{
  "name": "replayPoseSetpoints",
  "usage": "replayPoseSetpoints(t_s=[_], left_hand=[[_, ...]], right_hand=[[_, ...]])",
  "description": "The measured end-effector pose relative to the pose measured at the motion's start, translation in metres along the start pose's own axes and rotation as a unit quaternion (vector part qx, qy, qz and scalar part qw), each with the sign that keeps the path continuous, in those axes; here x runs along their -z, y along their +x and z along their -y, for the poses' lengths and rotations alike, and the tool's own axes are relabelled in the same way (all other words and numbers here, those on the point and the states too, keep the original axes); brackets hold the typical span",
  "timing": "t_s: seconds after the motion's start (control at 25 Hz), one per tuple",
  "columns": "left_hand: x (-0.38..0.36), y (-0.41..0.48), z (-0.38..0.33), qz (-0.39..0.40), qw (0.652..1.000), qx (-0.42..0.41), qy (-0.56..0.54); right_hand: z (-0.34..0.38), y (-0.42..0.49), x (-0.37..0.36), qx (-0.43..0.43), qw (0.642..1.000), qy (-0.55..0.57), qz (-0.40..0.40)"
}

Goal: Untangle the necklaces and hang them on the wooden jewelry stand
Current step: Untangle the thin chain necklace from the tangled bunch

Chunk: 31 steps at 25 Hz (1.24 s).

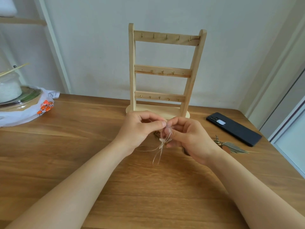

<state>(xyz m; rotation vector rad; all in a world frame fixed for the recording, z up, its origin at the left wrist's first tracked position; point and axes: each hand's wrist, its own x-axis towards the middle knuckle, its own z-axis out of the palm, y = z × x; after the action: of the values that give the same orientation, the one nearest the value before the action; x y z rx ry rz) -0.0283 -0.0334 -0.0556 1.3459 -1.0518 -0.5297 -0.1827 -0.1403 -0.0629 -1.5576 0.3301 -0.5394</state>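
A wooden jewelry stand (pixel 165 71) with three cross bars of small brass hooks stands upright at the table's far middle; nothing hangs on it. Just in front of its base, my left hand (pixel 140 129) and my right hand (pixel 186 136) pinch a tangle of thin pale necklaces (pixel 160 146) between thumbs and fingertips. Fine strands trail down from the pinch onto the table. A small brass chain part (pixel 156 134) shows under my left fingers. Part of the tangle is hidden by my fingers.
A black phone (pixel 234 128) lies to the right on the wooden table (pixel 82 146). A brass feather pendant with keys (pixel 231 146) lies near my right wrist. A plastic bag with stacked lids and a jar (pixel 21 103) sits at the far left.
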Motion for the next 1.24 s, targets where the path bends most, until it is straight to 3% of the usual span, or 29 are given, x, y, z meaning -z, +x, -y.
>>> replayPoseSetpoints(t_s=[0.16,0.24,0.32,0.4,0.44,0.6,0.8,0.88,1.0,1.08,1.12,1.16,1.24], left_hand=[[0.005,0.001,0.002,-0.014,0.972,-0.138,0.192],[0.003,0.001,0.001,-0.019,0.972,-0.131,0.194],[-0.001,0.002,0.002,-0.001,0.997,-0.024,0.071],[-0.003,0.002,0.0,0.043,0.989,0.087,-0.114],[-0.001,0.003,-0.001,0.045,0.982,0.098,-0.154],[0.006,0.005,-0.003,0.012,1.0,-0.007,0.006],[0.001,0.0,0.003,0.045,0.975,-0.115,0.185],[0.002,0.002,0.001,0.065,0.974,-0.087,0.201],[0.004,0.002,-0.002,0.178,0.963,-0.012,0.202],[0.006,0.004,-0.003,0.157,0.982,-0.007,0.104],[0.011,0.005,-0.004,0.076,0.997,-0.004,-0.009],[0.019,0.009,-0.005,-0.03,0.987,0.023,-0.154],[0.034,0.013,-0.004,-0.165,0.913,0.078,-0.366]], right_hand=[[-0.001,-0.002,0.0,0.038,0.988,-0.139,-0.047],[0.0,-0.002,0.0,0.055,0.981,-0.174,-0.06],[-0.001,-0.002,0.0,0.062,0.979,-0.18,-0.072],[-0.002,-0.001,0.002,0.07,0.972,-0.205,-0.088],[-0.001,0.0,0.003,0.073,0.968,-0.219,-0.096],[0.003,-0.001,0.005,0.09,0.96,-0.235,-0.121],[-0.003,0.0,0.008,0.109,0.933,-0.322,-0.115],[-0.003,0.001,0.01,0.118,0.921,-0.349,-0.124],[-0.007,0.002,0.01,0.126,0.901,-0.391,-0.141],[-0.009,0.004,0.018,0.119,0.896,-0.39,-0.177],[-0.008,0.005,0.022,0.11,0.899,-0.373,-0.203],[-0.006,0.006,0.027,0.104,0.903,-0.35,-0.228],[-0.004,0.006,0.032,0.115,0.901,-0.334,-0.252]])
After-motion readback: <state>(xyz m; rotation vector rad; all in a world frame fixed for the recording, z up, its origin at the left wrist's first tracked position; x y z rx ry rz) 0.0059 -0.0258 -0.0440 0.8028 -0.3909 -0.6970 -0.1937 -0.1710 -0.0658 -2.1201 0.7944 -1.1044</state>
